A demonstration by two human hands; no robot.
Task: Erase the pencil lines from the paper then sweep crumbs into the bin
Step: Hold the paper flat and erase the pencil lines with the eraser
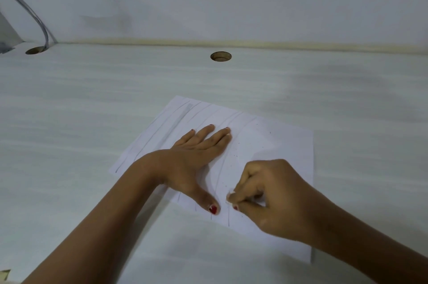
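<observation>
**Desk:** What does the right hand have?

**Photographer:** Its fingers are curled tight, pinching a small white eraser at the fingertips. The eraser is mostly hidden, and its tip is down on the paper near the front edge.

**Desk:** And the left hand?

**Photographer:** It lies flat on the sheet with its fingers straight and close together and the thumb splayed toward the eraser. It holds nothing and simply presses down.

**Desk:** Where is the sheet?

**Photographer:** It lies at an angle on a pale wood-grain table, in front of the person. Long pencil lines run across its left half and out under the left hand, and two more show between thumb and eraser. The right half looks largely blank, with dark crumbs scattered on it.

**Desk:** What is beyond that?

**Photographer:** There is a round hole in the tabletop near the white wall — and at the far left a grey cable drops into a second hole.
</observation>
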